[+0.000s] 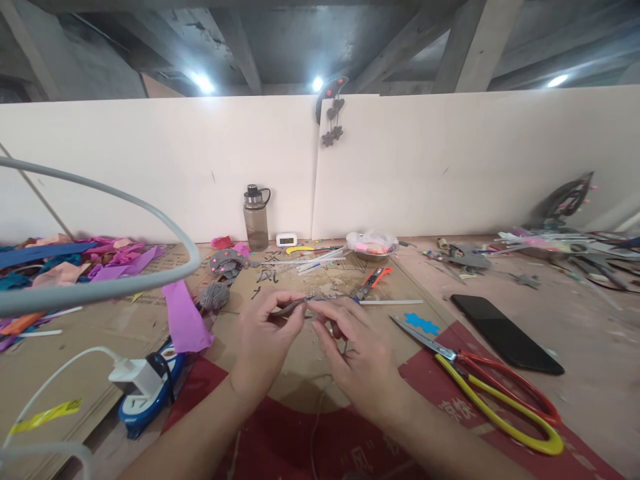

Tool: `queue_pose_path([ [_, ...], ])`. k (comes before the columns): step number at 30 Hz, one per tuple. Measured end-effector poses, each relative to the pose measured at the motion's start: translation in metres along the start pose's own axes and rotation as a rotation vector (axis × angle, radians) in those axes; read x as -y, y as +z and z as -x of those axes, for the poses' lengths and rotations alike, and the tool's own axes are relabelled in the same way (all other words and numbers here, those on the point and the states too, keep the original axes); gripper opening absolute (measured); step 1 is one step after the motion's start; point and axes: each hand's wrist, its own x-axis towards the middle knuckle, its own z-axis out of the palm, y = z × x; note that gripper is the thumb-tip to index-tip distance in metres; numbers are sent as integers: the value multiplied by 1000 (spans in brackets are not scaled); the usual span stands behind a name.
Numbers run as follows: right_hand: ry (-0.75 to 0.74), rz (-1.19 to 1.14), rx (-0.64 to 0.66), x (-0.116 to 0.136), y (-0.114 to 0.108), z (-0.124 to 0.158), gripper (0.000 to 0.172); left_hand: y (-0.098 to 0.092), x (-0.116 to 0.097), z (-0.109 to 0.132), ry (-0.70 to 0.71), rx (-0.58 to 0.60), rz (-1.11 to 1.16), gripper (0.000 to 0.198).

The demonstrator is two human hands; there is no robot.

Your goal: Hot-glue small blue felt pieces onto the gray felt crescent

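Note:
Near the middle of the work surface, my left hand (pixel 270 337) pinches a small dark grey piece (pixel 287 309) between thumb and fingers. My right hand (pixel 353 343) is closed close beside it, its fingertips meeting the left ones at the piece; what exactly they grip is too small to tell. A thin thread (pixel 316 427) hangs below the hands. A ball of grey yarn (pixel 215 295) and a grey crescent with pink dots (pixel 227 263) lie to the left. Just beyond my right hand is an orange cutter (pixel 375 279).
Large scissors (pixel 500 393), a blue flower cutout (pixel 421 323) and a black phone (pixel 505 332) lie at the right. A power strip (pixel 150 400) and purple cloth (pixel 186 320) are at the left, under a grey tube (pixel 150 210). A bottle (pixel 256 223) stands behind.

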Motion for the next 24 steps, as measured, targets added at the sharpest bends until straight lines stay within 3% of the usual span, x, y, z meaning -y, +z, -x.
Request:
queue_pose_path([
  [6, -97, 36, 7, -4, 0, 1, 40, 2, -11, -1, -227, 37, 201, 14],
  [12, -174, 167, 63, -9, -1, 4, 49, 0, -13, -2, -229, 63, 320, 12],
  [18, -215, 224, 86, -15, -1, 7, 54, -1, -5, -5, -371, 125, 510, 17],
  [24, -138, 73, 41, -13, 0, 2, 45, 0, -5, -8, -479, 124, 675, 15],
])
